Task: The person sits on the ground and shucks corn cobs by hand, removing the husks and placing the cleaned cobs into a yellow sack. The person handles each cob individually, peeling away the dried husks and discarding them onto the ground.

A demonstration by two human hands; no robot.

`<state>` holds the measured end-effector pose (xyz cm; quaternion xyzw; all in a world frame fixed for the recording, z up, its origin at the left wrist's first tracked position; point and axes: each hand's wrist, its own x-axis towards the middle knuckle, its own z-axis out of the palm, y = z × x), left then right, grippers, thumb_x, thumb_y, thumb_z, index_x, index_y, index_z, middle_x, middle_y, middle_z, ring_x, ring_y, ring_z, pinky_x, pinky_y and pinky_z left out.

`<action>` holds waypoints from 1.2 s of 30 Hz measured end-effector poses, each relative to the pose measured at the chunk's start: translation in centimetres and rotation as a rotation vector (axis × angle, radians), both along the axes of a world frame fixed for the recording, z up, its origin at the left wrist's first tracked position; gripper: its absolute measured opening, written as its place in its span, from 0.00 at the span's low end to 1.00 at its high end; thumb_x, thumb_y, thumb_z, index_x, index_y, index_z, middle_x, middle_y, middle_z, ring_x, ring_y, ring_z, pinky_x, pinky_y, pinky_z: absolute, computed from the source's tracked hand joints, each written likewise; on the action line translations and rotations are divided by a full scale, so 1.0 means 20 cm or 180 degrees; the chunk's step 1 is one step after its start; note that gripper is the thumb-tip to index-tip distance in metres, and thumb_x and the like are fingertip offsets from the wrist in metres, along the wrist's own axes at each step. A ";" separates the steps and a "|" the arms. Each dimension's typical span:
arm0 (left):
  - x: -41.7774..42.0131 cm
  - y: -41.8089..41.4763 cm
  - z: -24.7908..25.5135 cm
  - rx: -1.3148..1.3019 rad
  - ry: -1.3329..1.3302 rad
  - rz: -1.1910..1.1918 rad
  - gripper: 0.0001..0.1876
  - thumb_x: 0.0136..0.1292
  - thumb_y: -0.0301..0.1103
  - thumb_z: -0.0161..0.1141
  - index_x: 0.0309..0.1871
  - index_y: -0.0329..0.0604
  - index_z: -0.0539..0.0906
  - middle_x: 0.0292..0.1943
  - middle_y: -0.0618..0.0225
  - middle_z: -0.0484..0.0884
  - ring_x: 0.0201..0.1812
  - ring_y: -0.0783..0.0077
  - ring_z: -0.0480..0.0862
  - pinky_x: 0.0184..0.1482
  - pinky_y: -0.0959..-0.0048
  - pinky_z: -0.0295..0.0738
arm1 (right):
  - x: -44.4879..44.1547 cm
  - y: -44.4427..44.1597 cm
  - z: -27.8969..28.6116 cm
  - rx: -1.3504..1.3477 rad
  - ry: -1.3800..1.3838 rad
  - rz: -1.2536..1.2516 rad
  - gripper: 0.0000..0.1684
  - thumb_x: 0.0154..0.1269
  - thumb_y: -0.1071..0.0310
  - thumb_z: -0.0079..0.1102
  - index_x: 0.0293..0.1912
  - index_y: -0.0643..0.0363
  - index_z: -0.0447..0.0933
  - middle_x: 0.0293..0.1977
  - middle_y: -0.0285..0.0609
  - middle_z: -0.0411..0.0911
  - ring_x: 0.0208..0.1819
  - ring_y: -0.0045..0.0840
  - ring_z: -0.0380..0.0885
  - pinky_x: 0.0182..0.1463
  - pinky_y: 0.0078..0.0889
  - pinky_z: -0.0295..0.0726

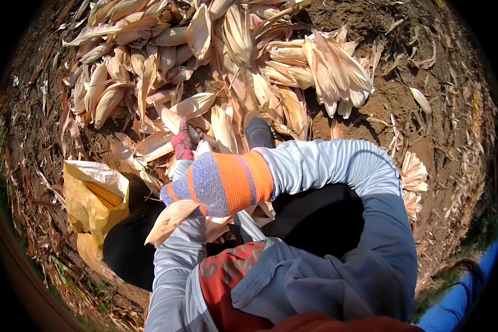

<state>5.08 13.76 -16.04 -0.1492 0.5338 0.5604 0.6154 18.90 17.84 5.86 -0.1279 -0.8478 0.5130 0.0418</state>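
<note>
My right hand [220,183], in an orange and purple knitted glove, crosses over my left forearm in its light blue sleeve. The glove looks curled, but its fingertips are hidden from above. A loose dry corn husk leaf [172,222] touches the glove's lower edge and lies across the left sleeve. Beyond it, my left hand [184,140], in a red patterned glove, reaches among dry husks. Beside its fingers is a pale husk-covered piece [203,147], partly covered by the right glove. Whether either hand grips something is not plain.
Ahead lies a heap of corn ears in dry husks [157,54], with opened husks [336,70] to its right. A yellow sack [76,195] at left holds a bare corn cob [104,195]. My dark shoe [259,130] stands among the husks. Stalk litter covers the soil.
</note>
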 end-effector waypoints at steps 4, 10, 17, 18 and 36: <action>0.19 0.09 0.28 0.0670 -0.0054 -0.0851 0.23 0.55 0.53 0.53 0.40 0.40 0.67 0.28 0.64 0.73 0.26 0.69 0.75 0.23 0.72 0.72 | 0.35 0.53 -0.06 0.1088 -0.0333 -0.2255 0.25 0.50 0.53 0.57 0.45 0.57 0.68 0.34 0.53 0.74 0.36 0.43 0.73 0.38 0.37 0.72; 0.25 0.08 0.43 0.1054 -0.0642 -0.0949 0.36 0.50 0.66 0.47 0.44 0.36 0.68 0.29 0.60 0.75 0.26 0.66 0.78 0.27 0.73 0.77 | 1.11 1.05 -0.09 0.3639 -0.3060 -0.3401 0.41 0.48 0.40 0.56 0.57 0.52 0.60 0.48 0.50 0.69 0.48 0.40 0.70 0.50 0.41 0.67; 0.24 0.05 0.31 0.1279 -0.1809 -0.0687 0.37 0.53 0.65 0.43 0.46 0.33 0.67 0.28 0.56 0.74 0.25 0.63 0.77 0.24 0.70 0.76 | 0.75 0.96 -0.18 0.1887 -0.1062 -0.2858 0.32 0.52 0.50 0.56 0.54 0.55 0.65 0.48 0.48 0.70 0.49 0.33 0.70 0.51 0.28 0.67; 0.23 0.05 0.32 0.1321 -0.2060 -0.0669 0.36 0.54 0.64 0.43 0.46 0.33 0.67 0.28 0.56 0.74 0.24 0.64 0.76 0.23 0.71 0.75 | 0.60 0.87 -0.19 0.0831 -0.0814 -0.2494 0.29 0.53 0.52 0.56 0.52 0.56 0.67 0.47 0.46 0.71 0.48 0.32 0.70 0.50 0.26 0.68; 0.20 -0.02 0.29 0.0992 -0.0200 -0.1098 0.27 0.62 0.56 0.39 0.50 0.40 0.69 0.37 0.65 0.76 0.34 0.74 0.77 0.33 0.76 0.74 | 0.08 0.37 -0.56 -0.2357 -0.1212 -0.2472 0.32 0.52 0.49 0.56 0.50 0.62 0.66 0.30 0.36 0.73 0.26 0.15 0.69 0.26 0.16 0.70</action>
